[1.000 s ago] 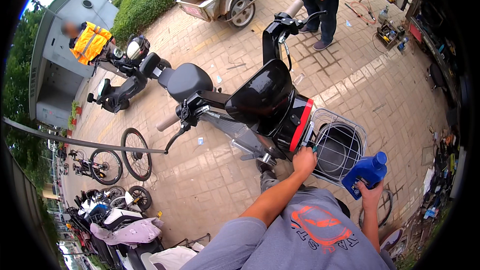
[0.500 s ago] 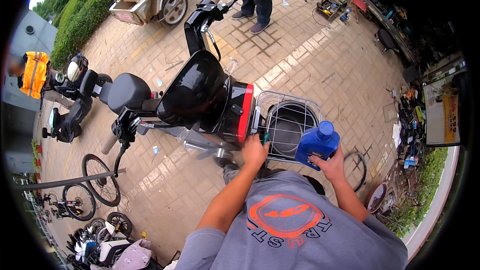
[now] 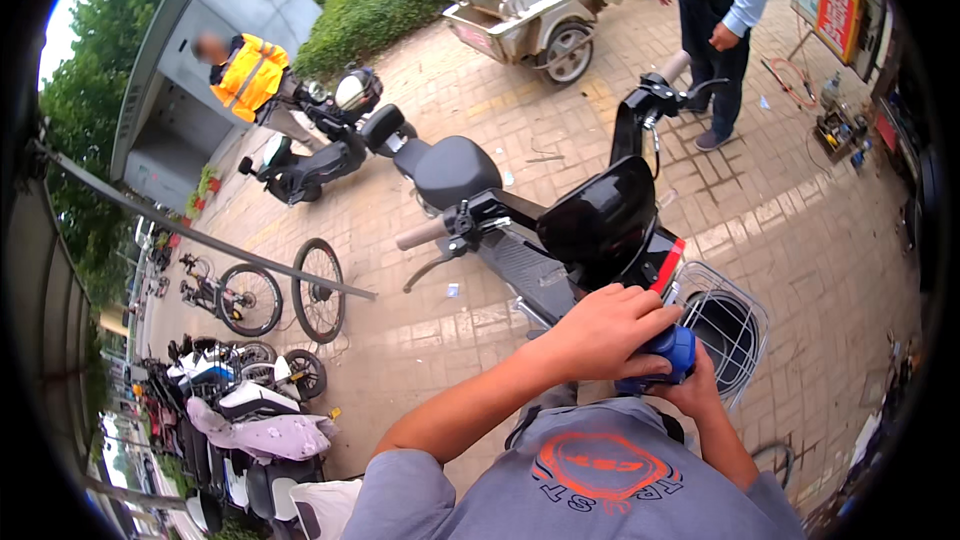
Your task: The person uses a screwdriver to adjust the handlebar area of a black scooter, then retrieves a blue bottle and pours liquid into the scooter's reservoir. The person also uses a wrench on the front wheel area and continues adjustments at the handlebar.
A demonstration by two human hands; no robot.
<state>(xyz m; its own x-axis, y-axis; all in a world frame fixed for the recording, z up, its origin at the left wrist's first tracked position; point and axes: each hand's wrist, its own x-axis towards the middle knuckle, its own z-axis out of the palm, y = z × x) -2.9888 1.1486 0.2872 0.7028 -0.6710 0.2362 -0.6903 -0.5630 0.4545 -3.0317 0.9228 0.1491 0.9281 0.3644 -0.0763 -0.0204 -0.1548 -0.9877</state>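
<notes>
My left hand (image 3: 612,330) lies over the top of a blue plastic bottle (image 3: 668,348), fingers curled round its upper end; the cap is hidden under them. My right hand (image 3: 692,385) grips the same bottle from below and to the right. Both are just in front of a black scooter (image 3: 592,220) with a red strip (image 3: 670,263) on its front. A wire basket (image 3: 740,305) with a dark round thing inside hangs at that front, right beside the bottle.
A person in an orange vest (image 3: 250,75) stands by another scooter (image 3: 320,165); another person (image 3: 712,40) stands behind the handlebar. A cargo tricycle (image 3: 515,15) is farther back. Wheels (image 3: 318,290) and parked scooters (image 3: 255,420) line the left. Tools (image 3: 840,130) lie at right.
My left hand has left the basket's edge and moved onto the bottle's top. The bottle, in my right hand, has shifted left toward it. The view has turned.
</notes>
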